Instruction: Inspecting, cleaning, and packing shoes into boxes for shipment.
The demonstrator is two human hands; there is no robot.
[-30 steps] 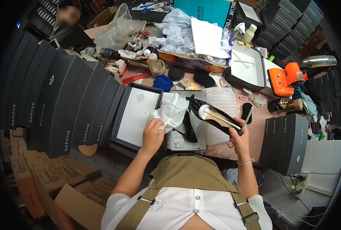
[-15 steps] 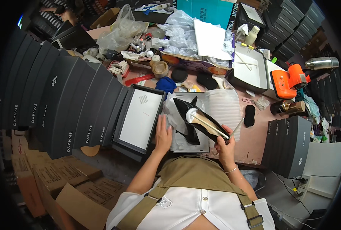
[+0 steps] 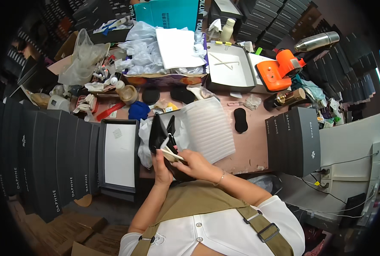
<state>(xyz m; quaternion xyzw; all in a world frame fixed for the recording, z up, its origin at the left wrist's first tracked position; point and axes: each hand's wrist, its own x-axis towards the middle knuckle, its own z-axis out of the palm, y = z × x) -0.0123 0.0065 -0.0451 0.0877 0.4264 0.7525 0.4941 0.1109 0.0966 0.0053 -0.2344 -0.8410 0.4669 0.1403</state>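
A glossy black pointed high-heeled shoe (image 3: pixel 156 131) is tilted up in front of me, toe pointing away. My left hand (image 3: pixel 161 170) is closed round its left side. My right hand (image 3: pixel 195 164) is closed at the shoe's heel end, its fingers on the end of a white stick (image 3: pixel 172 154) that lies in the shoe's opening. White padding shows inside the shoe. Just behind it, a second black shoe (image 3: pixel 171 124) lies partly hidden on white tissue paper (image 3: pixel 144 141). A white ribbed foam sheet (image 3: pixel 209 130) spreads beside the tissue.
An open dark box with a white inside (image 3: pixel 120 155) stands at left, beside stacked dark shoe boxes (image 3: pixel 44 158). More boxes (image 3: pixel 290 141) stand at right. A black pad (image 3: pixel 240 120), blue cloth (image 3: pixel 139 111) and orange device (image 3: pixel 279 70) sit on the pink table (image 3: pixel 254 149).
The view has shifted, and the shoe is now closer to me and more upright. My left hand has left the tissue and taken the shoe; my right hand has moved onto the white stick.
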